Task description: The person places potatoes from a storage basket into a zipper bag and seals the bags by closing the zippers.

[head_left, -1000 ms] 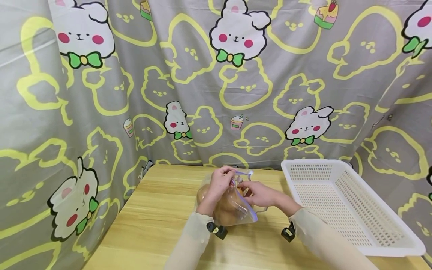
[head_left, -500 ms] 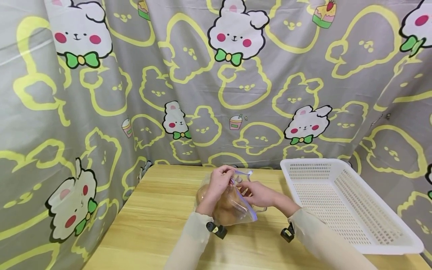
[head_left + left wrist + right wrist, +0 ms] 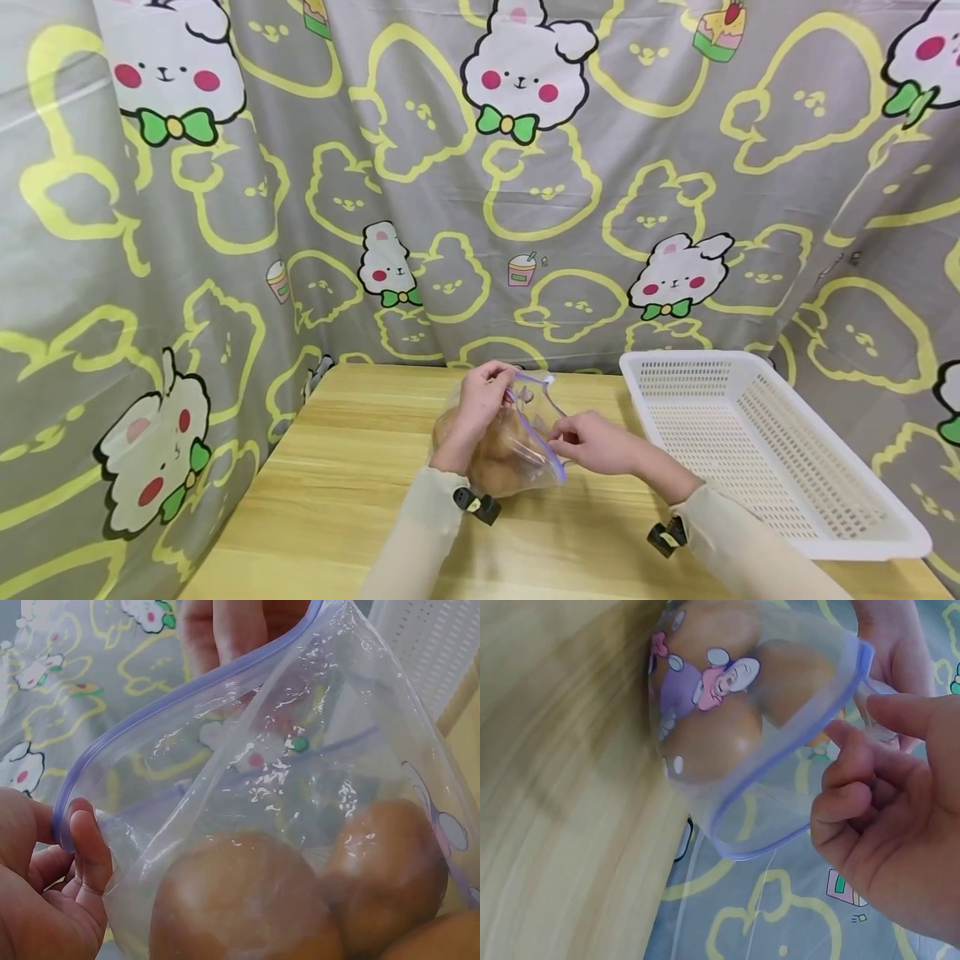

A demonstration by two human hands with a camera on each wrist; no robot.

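A clear zip bag with a purple zip edge lies on the table, its mouth parted toward the right. Several smooth, brown, rounded items fill its lower part; a cartoon print decorates one side. My left hand pinches the bag's rim at the far end of the mouth, thumb against fingers in the left wrist view. Beside the mouth, my right hand has its fingers loosely bent, fingertips right at the purple zip. Its thumb stands apart from the index finger in the right wrist view.
A white perforated plastic basket stands on the right of the wooden table. Behind and to the left hangs a grey curtain with cartoon rabbits. Black cameras are strapped to both wrists.
My right hand has drawn back to the right, out from the bag's mouth to its near edge. The left hand keeps its pinch on the rim, shifting only slightly.
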